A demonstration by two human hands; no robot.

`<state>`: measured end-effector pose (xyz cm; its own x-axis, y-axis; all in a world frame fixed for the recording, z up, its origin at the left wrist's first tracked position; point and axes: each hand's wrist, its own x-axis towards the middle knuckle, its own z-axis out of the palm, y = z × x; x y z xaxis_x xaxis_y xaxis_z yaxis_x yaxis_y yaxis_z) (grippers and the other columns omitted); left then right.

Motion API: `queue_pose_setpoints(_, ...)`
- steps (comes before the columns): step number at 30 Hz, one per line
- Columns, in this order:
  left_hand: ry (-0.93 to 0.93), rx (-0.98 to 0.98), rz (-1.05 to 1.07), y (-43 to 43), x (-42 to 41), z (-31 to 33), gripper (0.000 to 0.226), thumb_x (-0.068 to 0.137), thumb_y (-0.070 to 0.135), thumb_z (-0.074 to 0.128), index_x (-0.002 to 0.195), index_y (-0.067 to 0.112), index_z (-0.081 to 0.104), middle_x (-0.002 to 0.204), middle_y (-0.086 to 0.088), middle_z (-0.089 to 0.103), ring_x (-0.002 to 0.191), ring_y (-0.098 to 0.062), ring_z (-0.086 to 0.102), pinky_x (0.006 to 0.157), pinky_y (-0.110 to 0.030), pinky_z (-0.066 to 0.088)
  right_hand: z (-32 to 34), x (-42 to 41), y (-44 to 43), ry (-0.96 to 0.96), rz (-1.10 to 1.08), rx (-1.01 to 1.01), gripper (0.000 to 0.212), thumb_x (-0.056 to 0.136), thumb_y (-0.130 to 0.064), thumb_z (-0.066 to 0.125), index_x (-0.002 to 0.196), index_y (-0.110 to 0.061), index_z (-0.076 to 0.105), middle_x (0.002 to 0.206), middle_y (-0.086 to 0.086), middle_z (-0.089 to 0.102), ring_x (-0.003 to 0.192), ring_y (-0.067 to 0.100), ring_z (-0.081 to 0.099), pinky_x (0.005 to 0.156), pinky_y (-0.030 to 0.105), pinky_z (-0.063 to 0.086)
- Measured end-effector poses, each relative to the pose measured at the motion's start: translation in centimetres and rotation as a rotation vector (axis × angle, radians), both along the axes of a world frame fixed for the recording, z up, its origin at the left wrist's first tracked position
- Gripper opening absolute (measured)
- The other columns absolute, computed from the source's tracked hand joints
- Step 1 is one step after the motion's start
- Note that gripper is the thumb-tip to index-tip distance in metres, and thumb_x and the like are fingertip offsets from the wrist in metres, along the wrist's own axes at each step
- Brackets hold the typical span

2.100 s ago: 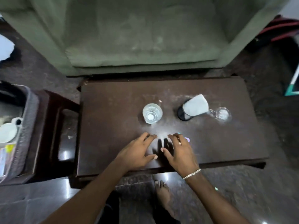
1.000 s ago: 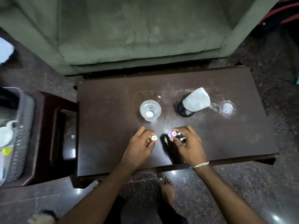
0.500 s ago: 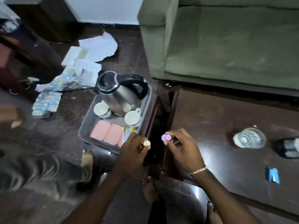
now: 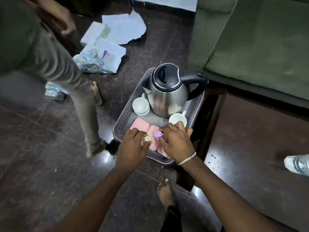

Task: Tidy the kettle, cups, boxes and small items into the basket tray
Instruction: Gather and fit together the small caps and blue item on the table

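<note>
A grey perforated basket tray stands on a low dark stool. In it are a steel kettle with a black lid and handle, two white cups, and pink boxes along the near side. My left hand pinches a small pale yellow round item over the pink boxes. My right hand pinches a small purple round item beside it, over the tray's near right part.
A dark wooden table lies to the right with a clear glass at the frame's edge. A green sofa is behind. Another person's legs stand left of the tray. Papers and packets litter the floor.
Both hands picked small items off the table, then swung left with my view. They now hover over the tray's pink boxes, farther in than half a second ago.
</note>
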<state>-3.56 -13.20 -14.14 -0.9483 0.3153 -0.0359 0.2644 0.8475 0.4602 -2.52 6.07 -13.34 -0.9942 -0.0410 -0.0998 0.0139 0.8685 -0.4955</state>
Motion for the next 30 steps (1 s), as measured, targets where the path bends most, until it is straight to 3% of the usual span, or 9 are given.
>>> queue_pose_setpoints(6, 0.011, 0.034, -0.070, -0.5, -0.7, -1.0, 0.026, 0.085, 0.024, 0.080, 0.104, 0.013, 0.068, 0.098, -0.007, 0.063, 0.095, -0.029, 0.052, 0.086, -0.044, 0.043, -1.2, -1.1, -1.3, -0.047, 0.054, 0.095, 0.023, 0.079, -0.041, 0.063, 0.098, -0.029, 0.068, 0.099, -0.010, 0.065, 0.101, 0.025, 0.050, 0.077, 0.045, 0.035)
queue_pose_setpoints(10, -0.023, 0.088, -0.071, -0.8, -0.6, 0.1, 0.049, 0.083, 0.032, 0.083, 0.123, 0.012, 0.062, 0.117, -0.006, 0.060, 0.106, -0.025, 0.053, 0.094, -0.039, 0.046, -0.8, -0.7, -0.6, -0.007, 0.018, 0.014, 0.033, 0.078, -0.041, 0.071, 0.109, -0.028, 0.068, 0.108, -0.010, 0.064, 0.102, 0.025, 0.050, 0.076, 0.042, 0.035)
queue_pose_setpoints(13, -0.022, 0.150, -0.106, 0.1, -0.5, 1.6, 0.053, 0.085, 0.034, 0.080, 0.129, 0.013, 0.060, 0.125, -0.007, 0.058, 0.112, -0.025, 0.055, 0.099, -0.035, 0.045, 0.3, 0.5, 1.0, 0.035, -0.026, -0.077, 0.044, 0.080, -0.042, 0.073, 0.120, -0.027, 0.067, 0.117, -0.010, 0.063, 0.106, 0.022, 0.048, 0.079, 0.045, 0.042)
queue_pose_setpoints(18, -0.060, 0.210, -0.154, 4.9, -0.3, 3.9, 0.056, 0.084, 0.031, 0.082, 0.132, 0.016, 0.059, 0.120, 0.002, 0.055, 0.102, -0.017, 0.059, 0.089, -0.030, 0.052, 2.6, 3.5, 5.4, 0.091, -0.077, -0.159, 0.050, 0.080, -0.039, 0.071, 0.127, -0.026, 0.061, 0.127, -0.007, 0.058, 0.109, 0.022, 0.050, 0.082, 0.045, 0.045)
queue_pose_setpoints(22, -0.047, 0.231, -0.261, 10.5, 0.5, 5.2, 0.059, 0.083, 0.035, 0.082, 0.134, 0.019, 0.057, 0.128, 0.004, 0.053, 0.109, -0.015, 0.059, 0.092, -0.026, 0.052, 3.7, 6.7, 10.6, 0.105, -0.138, -0.200, 0.055, 0.084, -0.041, 0.069, 0.135, -0.026, 0.055, 0.132, -0.008, 0.053, 0.113, 0.022, 0.050, 0.090, 0.045, 0.047)
queue_pose_setpoints(30, -0.093, 0.269, -0.447, 23.9, 5.9, 4.5, 0.065, 0.086, 0.051, 0.073, 0.143, 0.031, 0.049, 0.136, 0.014, 0.047, 0.108, -0.003, 0.061, 0.084, -0.031, 0.060, 3.7, 16.3, 23.1, 0.139, -0.336, -0.175, 0.069, 0.084, -0.043, 0.072, 0.146, -0.026, 0.045, 0.139, -0.004, 0.048, 0.120, 0.023, 0.047, 0.103, 0.040, 0.043)
